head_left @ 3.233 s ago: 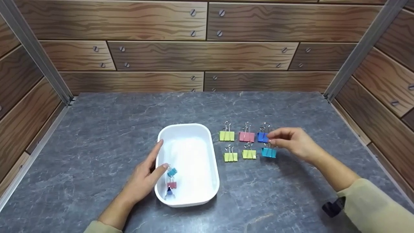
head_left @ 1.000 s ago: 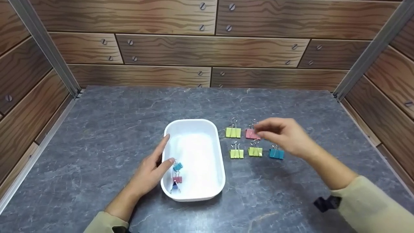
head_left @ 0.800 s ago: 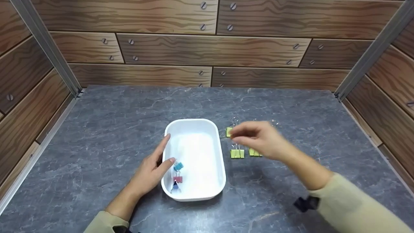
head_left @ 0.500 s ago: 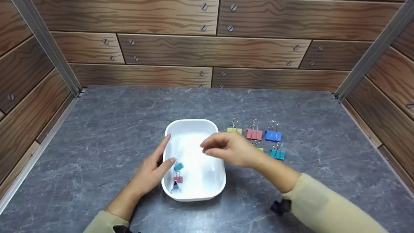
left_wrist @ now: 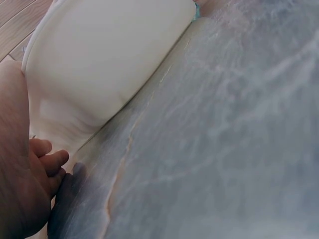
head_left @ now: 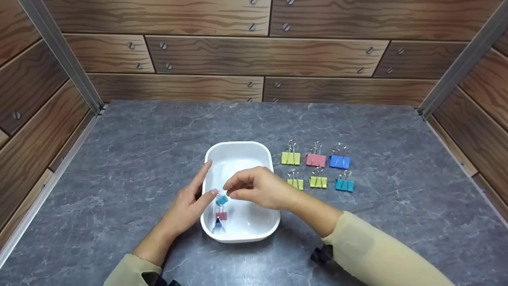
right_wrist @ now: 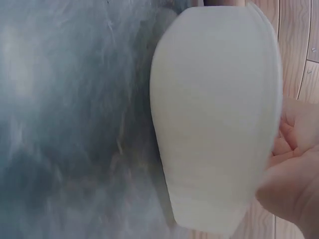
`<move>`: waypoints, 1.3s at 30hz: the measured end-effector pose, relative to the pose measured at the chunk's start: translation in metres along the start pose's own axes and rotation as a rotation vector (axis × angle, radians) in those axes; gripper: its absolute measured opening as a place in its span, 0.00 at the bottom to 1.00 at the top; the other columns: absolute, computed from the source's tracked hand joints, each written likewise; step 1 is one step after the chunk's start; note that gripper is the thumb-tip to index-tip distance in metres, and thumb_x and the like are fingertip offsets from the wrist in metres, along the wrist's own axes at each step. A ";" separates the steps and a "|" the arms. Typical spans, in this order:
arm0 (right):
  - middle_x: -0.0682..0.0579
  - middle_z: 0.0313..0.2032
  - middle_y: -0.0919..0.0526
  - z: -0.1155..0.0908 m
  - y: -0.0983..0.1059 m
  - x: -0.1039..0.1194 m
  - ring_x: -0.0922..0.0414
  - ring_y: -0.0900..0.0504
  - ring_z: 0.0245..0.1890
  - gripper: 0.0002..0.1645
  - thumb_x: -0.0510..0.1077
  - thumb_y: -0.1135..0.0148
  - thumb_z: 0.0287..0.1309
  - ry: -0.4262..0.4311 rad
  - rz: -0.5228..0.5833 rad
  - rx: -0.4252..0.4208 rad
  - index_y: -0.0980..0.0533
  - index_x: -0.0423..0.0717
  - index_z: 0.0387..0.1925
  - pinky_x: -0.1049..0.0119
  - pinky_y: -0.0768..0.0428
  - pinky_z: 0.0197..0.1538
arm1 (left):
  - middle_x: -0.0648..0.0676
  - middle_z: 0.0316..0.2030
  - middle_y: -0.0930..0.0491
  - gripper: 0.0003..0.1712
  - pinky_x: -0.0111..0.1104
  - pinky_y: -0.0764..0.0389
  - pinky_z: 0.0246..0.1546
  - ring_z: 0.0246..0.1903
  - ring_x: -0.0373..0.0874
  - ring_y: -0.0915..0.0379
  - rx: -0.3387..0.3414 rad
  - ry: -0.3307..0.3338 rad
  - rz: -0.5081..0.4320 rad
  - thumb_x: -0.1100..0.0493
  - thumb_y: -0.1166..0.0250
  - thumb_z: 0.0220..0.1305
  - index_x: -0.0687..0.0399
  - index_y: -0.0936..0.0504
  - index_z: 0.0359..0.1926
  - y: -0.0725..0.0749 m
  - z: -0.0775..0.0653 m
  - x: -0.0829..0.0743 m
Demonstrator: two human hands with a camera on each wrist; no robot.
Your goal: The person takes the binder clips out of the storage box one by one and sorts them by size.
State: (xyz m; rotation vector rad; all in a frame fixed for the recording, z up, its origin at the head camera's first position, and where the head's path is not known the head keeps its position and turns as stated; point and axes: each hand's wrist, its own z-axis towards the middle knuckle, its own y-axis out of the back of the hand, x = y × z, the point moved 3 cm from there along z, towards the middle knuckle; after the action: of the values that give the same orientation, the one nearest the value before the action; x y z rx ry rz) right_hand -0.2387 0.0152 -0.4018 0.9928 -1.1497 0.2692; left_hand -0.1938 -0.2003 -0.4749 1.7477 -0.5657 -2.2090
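Note:
My left hand (head_left: 186,204) holds the long left side of a white plastic tray (head_left: 254,237), thumb over the rim and index finger along it. In the left wrist view, its other fingers (left_wrist: 54,162) curl beside the tray's outer wall. My right hand (head_left: 264,188) hovers inside the tray with thumb and index finger apart, fingertips right by a small teal binder clip (head_left: 222,200). Below that clip lie a small pink binder clip (head_left: 221,215) and a dark blue one (head_left: 218,223). The right wrist view shows mostly the tray's outer wall (right_wrist: 214,114), which hides the fingertips.
Right of the tray, binder clips stand in two rows. Yellow-green (head_left: 291,159), pink (head_left: 316,160) and blue (head_left: 339,162) form the back row. Two yellow-green clips (head_left: 318,182) and a teal clip (head_left: 344,185) form the front row. Wood-patterned walls (head_left: 206,53) surround the grey marbled table (head_left: 178,123).
My right hand has left the blue clip in the back row and swung left over the rows into the tray, down beside the small teal clip. The left hand stays on the tray.

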 end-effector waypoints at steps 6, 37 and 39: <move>0.48 0.44 0.09 0.007 -0.010 -0.003 0.63 0.13 0.44 0.10 0.34 0.30 0.68 -0.037 -0.036 0.044 0.12 0.38 0.49 0.66 0.16 0.52 | 0.58 0.77 0.35 0.42 0.52 0.33 0.72 0.74 0.51 0.35 0.006 -0.010 -0.017 0.47 0.38 0.79 0.35 0.46 0.86 -0.001 0.000 -0.001; 0.45 0.31 0.09 0.022 -0.036 -0.019 0.54 0.09 0.35 0.06 0.28 0.33 0.65 -0.193 0.092 0.127 0.12 0.36 0.39 0.68 0.16 0.41 | 0.62 0.73 0.28 0.42 0.55 0.30 0.69 0.70 0.52 0.30 -0.017 -0.054 -0.018 0.51 0.37 0.77 0.39 0.44 0.85 -0.001 0.001 -0.001; 0.46 0.31 0.09 0.022 -0.036 -0.019 0.54 0.09 0.35 0.06 0.28 0.33 0.65 -0.198 0.095 0.126 0.12 0.36 0.39 0.67 0.15 0.42 | 0.62 0.72 0.27 0.42 0.55 0.29 0.68 0.69 0.52 0.29 -0.019 -0.054 -0.014 0.51 0.37 0.77 0.39 0.44 0.85 -0.001 0.001 -0.002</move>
State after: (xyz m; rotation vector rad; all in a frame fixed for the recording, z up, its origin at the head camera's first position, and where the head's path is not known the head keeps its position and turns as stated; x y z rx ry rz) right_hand -0.2383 -0.0163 -0.4354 1.0951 -1.3759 0.3277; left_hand -0.1944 -0.1986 -0.4738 1.6925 -0.5437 -2.2699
